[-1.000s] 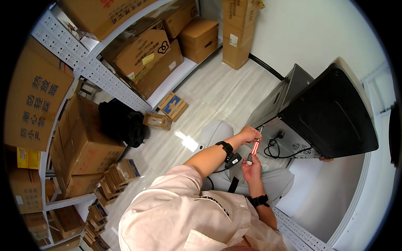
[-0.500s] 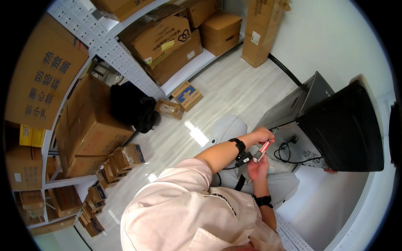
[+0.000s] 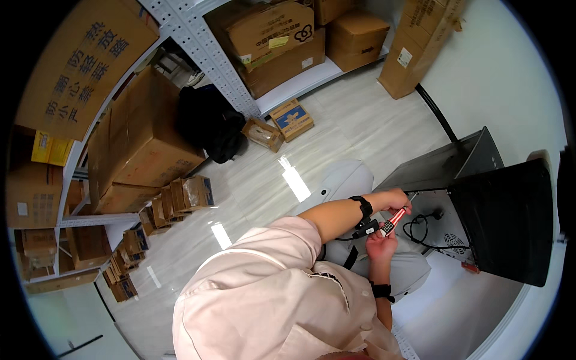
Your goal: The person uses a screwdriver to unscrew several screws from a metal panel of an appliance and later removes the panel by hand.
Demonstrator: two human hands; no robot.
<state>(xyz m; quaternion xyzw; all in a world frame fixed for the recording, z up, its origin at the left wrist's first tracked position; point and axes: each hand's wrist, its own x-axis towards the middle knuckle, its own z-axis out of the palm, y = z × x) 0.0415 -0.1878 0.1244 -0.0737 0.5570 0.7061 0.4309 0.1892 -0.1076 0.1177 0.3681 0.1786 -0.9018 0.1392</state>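
Observation:
My left hand (image 3: 396, 200) has its fingers closed round the front of a red-and-white screwdriver (image 3: 394, 221). Below it, my right hand (image 3: 382, 246) is closed at the patterned butt of the handle. The thin shaft points up and right to the near edge of a grey metal case (image 3: 441, 207); whether its tip touches a screw cannot be made out. A black panel (image 3: 510, 222) stands at the case's right side. A black cable (image 3: 414, 231) with a plug hangs in front of the case's face, beside a round vent grille (image 3: 454, 241).
My grey-clad knees flank my hands. Dark straps sit on both wrists, with a black module (image 3: 366, 229) near the left one. Shelves with cardboard boxes (image 3: 270, 36) stand behind; a black bag (image 3: 210, 123), a large carton (image 3: 141, 144) and small boxes (image 3: 292, 120) lie left.
The view has shifted and tilted, so the shelves sit higher and the case lower right. Both hands stay on the screwdriver, whose handle shows turned to a different side.

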